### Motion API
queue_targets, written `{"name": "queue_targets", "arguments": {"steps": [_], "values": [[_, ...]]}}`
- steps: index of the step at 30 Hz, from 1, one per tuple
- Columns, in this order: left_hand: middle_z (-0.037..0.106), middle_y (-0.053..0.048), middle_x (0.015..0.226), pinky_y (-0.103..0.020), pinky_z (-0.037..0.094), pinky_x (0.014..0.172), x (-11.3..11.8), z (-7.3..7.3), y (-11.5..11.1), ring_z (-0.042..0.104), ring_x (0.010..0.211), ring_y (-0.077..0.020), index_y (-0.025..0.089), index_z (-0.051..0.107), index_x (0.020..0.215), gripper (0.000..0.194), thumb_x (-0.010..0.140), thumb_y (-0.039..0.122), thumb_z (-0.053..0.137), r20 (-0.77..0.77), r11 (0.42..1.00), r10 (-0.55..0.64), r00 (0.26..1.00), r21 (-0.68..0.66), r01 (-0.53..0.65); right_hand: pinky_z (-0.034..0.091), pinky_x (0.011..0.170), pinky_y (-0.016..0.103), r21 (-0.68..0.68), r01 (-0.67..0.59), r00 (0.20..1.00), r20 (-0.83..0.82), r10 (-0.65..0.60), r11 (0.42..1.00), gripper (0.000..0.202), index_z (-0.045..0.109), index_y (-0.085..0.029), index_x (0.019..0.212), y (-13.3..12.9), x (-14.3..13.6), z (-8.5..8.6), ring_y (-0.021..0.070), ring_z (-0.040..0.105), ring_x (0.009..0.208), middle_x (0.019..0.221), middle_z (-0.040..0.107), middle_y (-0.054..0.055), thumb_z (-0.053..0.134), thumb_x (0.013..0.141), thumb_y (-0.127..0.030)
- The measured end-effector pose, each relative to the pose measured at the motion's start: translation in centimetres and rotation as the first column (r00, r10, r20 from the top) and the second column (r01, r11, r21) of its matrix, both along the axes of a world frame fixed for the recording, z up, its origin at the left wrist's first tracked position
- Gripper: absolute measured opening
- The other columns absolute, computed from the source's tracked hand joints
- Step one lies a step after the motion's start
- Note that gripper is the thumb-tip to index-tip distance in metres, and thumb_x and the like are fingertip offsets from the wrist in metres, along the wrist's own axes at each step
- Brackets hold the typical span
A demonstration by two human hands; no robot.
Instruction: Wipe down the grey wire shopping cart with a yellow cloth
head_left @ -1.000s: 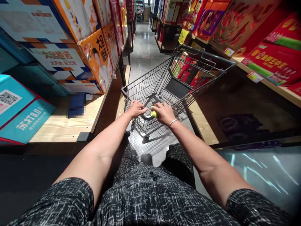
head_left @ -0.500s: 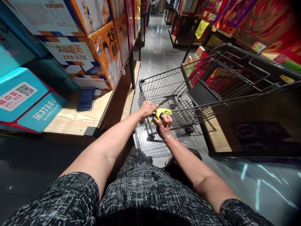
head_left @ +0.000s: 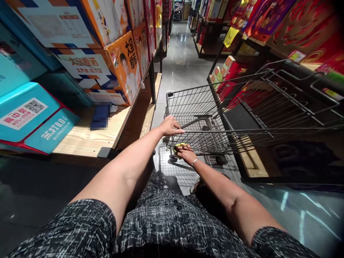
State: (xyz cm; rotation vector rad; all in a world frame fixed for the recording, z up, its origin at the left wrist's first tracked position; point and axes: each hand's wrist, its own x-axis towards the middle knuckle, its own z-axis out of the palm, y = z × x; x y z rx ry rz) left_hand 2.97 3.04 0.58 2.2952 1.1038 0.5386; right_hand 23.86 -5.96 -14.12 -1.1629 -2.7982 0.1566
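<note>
Head view, left hand (head_left: 170, 127) resting at cart rim (head_left: 209, 132), fingers half-spread, right hand (head_left: 186, 154) fingers wrapped around yellow cloth (head_left: 180, 145)

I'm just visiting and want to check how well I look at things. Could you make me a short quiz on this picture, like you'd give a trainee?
1. True or false: a bracelet is worn just behind the right hand.

2. What colour shows most clearly on the item in the right hand?
A) red
B) yellow
C) blue

3. Fill the gap: the left hand is at the rim of a ____.

Key:
1. True.
2. B, yellow; the fingers hide much of it.
3. Shopping cart.
</note>
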Motion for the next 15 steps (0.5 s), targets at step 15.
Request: {"name": "queue_targets", "arguments": {"steps": [15], "values": [[0.076,-0.002,0.128,-0.038,0.041,0.105,2.4,2.4,-1.6,0.066,0.12,-0.0255,0.029,0.071,0.132,0.04,0.099,0.043,0.051,-0.404,0.993,-0.072,0.912,0.06,0.105,0.039,0.097,0.044,0.328,0.276,0.958,-0.17,-0.231,0.904,0.023,0.078,-0.036,0.106,-0.8,4.0,2.8,0.0268,0.051,0.119,0.128,0.07,0.004,0.059,0.098,-0.026]]}}
